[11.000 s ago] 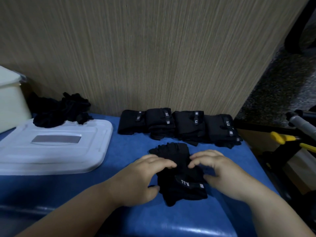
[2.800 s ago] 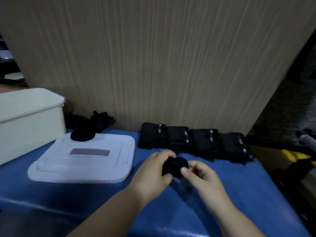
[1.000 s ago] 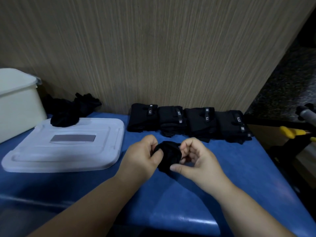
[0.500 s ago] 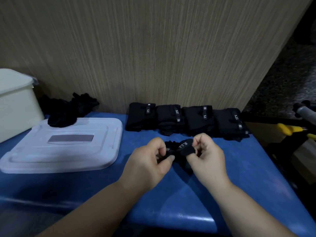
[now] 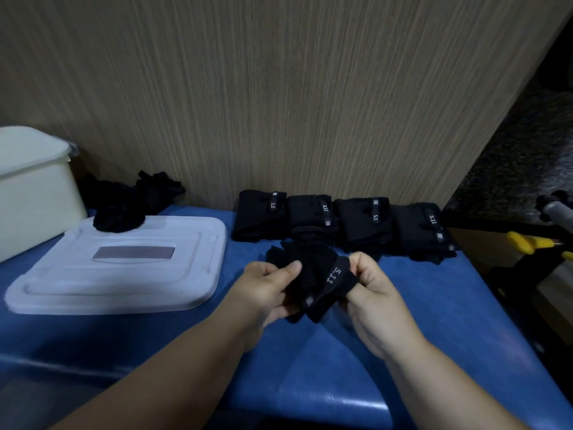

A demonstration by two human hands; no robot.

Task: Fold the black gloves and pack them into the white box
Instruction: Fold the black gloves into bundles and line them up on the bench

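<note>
A black glove (image 5: 313, 274) with a grey lettered strap is held just above the blue table (image 5: 403, 352) between both hands. My left hand (image 5: 263, 290) pinches its left side with the thumb on top. My right hand (image 5: 372, 293) grips the strap end, fingers curled under the fabric. A row of several folded black gloves (image 5: 341, 221) lies along the wooden wall behind. An unfolded heap of black gloves (image 5: 130, 203) sits at the back left, partly on the lid. The white box (image 5: 34, 193) stands at the far left; its inside is hidden.
The box's white lid (image 5: 124, 268) lies flat on the table left of my hands. A wooden wall panel (image 5: 279, 88) closes the back. Off the table's right edge stand a grey handle (image 5: 558, 212) and yellow parts (image 5: 530, 242).
The glove was a small bunched bundle between my hands; now it is spread wider, with the lettered strap pulled out to the right. Both hands have moved slightly apart.
</note>
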